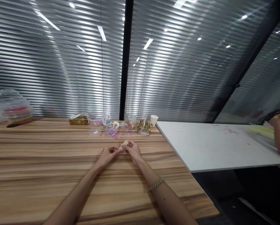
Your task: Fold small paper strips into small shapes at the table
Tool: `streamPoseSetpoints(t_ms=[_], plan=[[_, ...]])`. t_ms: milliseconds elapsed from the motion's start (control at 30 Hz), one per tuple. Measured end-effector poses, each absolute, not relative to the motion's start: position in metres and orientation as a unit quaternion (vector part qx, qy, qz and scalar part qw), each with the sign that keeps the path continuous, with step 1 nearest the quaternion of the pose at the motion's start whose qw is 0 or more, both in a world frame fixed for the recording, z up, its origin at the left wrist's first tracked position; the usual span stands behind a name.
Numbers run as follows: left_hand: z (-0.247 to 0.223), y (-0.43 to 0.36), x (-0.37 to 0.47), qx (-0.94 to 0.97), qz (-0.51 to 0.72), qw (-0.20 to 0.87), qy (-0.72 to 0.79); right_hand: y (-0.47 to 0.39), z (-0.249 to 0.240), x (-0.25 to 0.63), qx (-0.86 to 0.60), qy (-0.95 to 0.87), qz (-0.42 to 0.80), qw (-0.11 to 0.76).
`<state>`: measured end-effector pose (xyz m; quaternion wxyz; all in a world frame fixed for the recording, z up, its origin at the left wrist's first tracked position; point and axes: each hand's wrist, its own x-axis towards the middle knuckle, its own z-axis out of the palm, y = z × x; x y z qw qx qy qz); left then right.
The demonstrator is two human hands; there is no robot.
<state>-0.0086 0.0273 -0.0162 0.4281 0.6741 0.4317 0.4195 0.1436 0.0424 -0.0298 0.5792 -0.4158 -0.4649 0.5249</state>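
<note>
Wooden tabletop: left hand and right hand pinched together on small pale piece, loose coloured beads just beyond, mostly unused, work seemingly early.

A: Count by kind?
B: Two desks: one wooden desk, one white desk. One paper cup. One yellow box. One gold bag. One beaded bracelet.
</note>
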Motion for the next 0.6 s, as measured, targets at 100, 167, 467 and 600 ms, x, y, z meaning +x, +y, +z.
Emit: streamPoseSetpoints(t_ms=[100,167,467,600], plan=[[-0.0139,0.0234,-0.0032,0.688,0.389,0.449,0.417,0.041,-0.028,0.142,-0.376,-0.416,0.592,0.578],[-0.0109,0.0203,-0.0001,0.702,0.359,0.464,0.404,0.0392,-0.0266,0.1416,-0.372,-0.42,0.612,0.557],[-0.0095,0.0239,-0.0003,0.588,0.465,0.514,0.417,0.0383,-0.0242,0.1464,-0.373,-0.478,0.609,0.511],[-0.0125,0.0263,-0.002,0.583,0.462,0.529,0.41,0.0389,-0.0262,0.1457,-0.373,-0.512,0.598,0.491]])
